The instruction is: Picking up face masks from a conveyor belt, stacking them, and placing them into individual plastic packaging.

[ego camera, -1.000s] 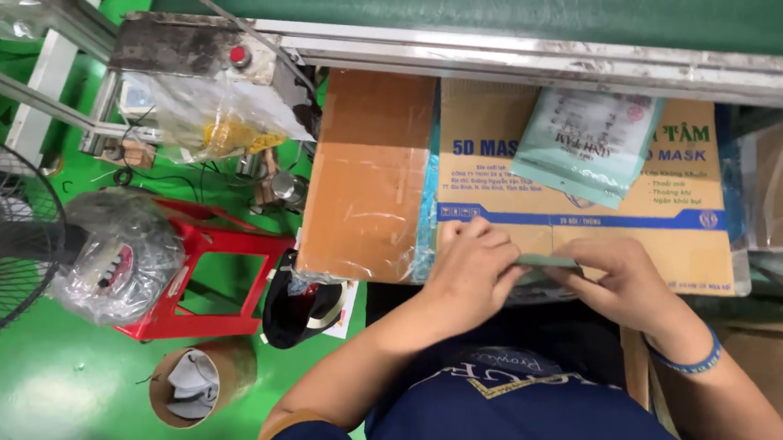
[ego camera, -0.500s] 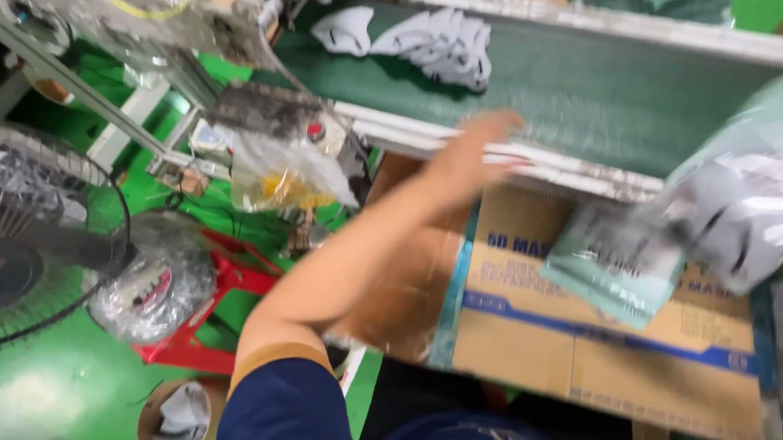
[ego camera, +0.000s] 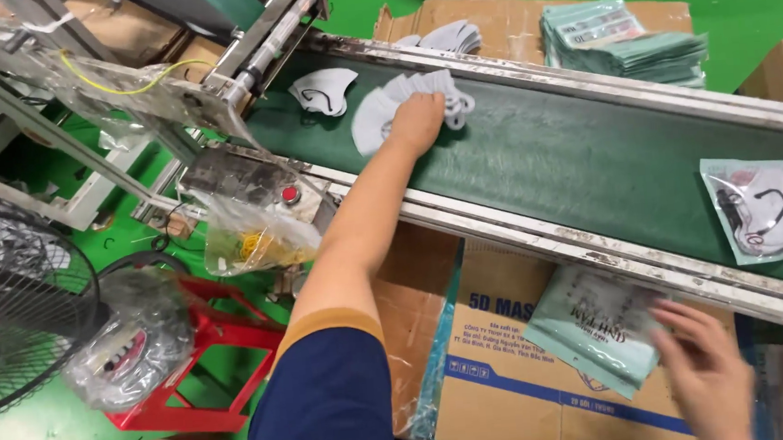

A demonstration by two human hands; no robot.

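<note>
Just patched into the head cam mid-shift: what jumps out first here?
The left hand stretched far out over the green conveyor belt, resting on a fanned stack of white masks. A sealed pouch of masks lies on the belt at far right. Lower right, the right hand touches a pale green pouch lying on a cardboard box.

one fan (ego camera: 12, 311), one red stool (ego camera: 202, 371), two hands (ego camera: 417, 122)
</note>
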